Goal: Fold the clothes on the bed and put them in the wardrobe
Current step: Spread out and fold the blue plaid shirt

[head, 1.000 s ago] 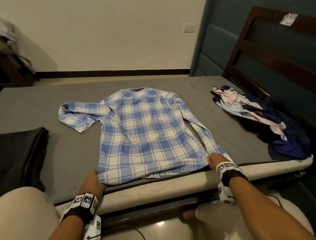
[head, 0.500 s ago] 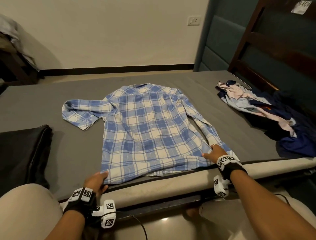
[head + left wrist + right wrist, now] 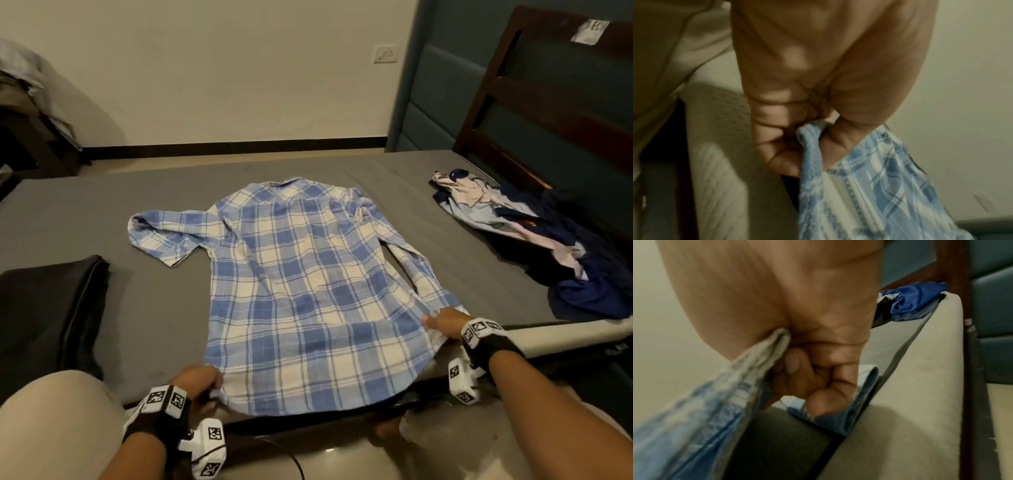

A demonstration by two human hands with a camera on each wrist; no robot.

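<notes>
Plaid cloth in blue and white fills the near middle: a shirt (image 3: 301,291) lies back-up on the grey bed (image 3: 154,301), its hem drawn off the near edge of the mattress. At the shirt's near left corner the left hand (image 3: 197,382) has its grip closed on the hem, the cloth bunched between thumb and curled fingers (image 3: 777,146) in the left wrist view. At the shirt's near right corner the right hand (image 3: 443,323) holds the hem the same way, fingers (image 3: 818,381) curled into the palm with a fold of fabric pinched by the thumb. One sleeve runs down the shirt's right side toward that hand; the other lies folded out to the shirt's left. A black cushion (image 3: 48,308) sits on the bed to the left of the shirt, near the mattress edge. Well to the shirt's right, a heap of clothes (image 3: 548,246) in navy, pale blue and pink lies unfolded by the dark wooden headboard (image 3: 534,113). Beyond the shirt's collar stands a white wall (image 3: 222,75).
</notes>
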